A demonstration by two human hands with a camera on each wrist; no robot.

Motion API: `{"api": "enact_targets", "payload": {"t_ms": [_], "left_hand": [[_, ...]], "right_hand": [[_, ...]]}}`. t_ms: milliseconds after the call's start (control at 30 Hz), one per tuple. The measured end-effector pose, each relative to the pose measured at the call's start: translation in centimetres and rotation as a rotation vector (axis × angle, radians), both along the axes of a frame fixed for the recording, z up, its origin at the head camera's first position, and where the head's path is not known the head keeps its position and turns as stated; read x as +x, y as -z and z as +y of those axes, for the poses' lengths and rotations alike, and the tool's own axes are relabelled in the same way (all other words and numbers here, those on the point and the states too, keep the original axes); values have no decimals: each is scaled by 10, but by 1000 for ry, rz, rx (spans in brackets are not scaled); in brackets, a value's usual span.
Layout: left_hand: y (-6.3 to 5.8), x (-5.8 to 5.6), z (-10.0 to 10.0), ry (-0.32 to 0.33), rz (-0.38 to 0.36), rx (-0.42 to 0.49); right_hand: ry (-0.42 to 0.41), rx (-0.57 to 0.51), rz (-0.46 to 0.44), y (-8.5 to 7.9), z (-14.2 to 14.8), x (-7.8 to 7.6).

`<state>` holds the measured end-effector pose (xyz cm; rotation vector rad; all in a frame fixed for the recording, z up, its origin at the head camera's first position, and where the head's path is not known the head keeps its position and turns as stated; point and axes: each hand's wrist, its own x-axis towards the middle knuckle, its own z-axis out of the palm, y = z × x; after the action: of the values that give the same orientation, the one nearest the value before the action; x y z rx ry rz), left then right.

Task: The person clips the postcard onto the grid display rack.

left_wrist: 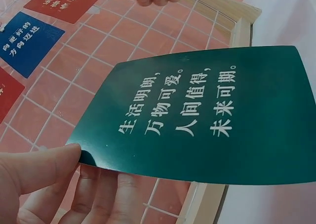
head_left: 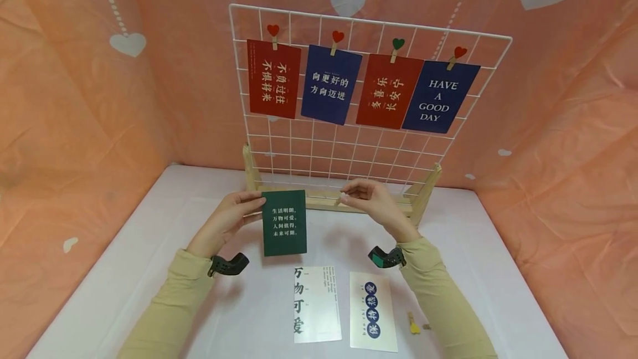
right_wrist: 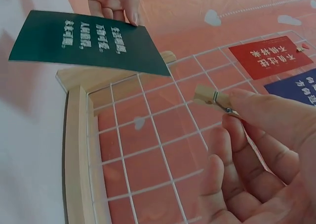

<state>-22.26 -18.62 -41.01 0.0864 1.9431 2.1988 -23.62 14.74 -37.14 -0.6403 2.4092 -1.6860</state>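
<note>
At seven o'clock from the white wire grid (head_left: 349,143), the left hand (head_left: 230,214) pinches the ten-o'clock edge of a dark-green rectangular card (head_left: 284,223), likely light, springy and creasable, best held by its edges, while the right hand (head_left: 372,201) pinches a pale wooden clothespin (right_wrist: 211,97) at two o'clock.
</note>
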Motion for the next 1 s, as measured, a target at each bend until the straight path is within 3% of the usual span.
{"api": "enact_targets", "payload": {"t_ms": [333, 667, 1000], "left_hand": [[-6, -5, -2, -45, -18, 18], [-17, -15, -2, -108, -8, -45], [-28, -23, -1, -139, 70, -115]], "right_hand": [[-25, -43, 25, -5, -25, -13], [0, -54, 26, -20, -42, -24], [7, -89, 30, -32, -55, -33]]}}
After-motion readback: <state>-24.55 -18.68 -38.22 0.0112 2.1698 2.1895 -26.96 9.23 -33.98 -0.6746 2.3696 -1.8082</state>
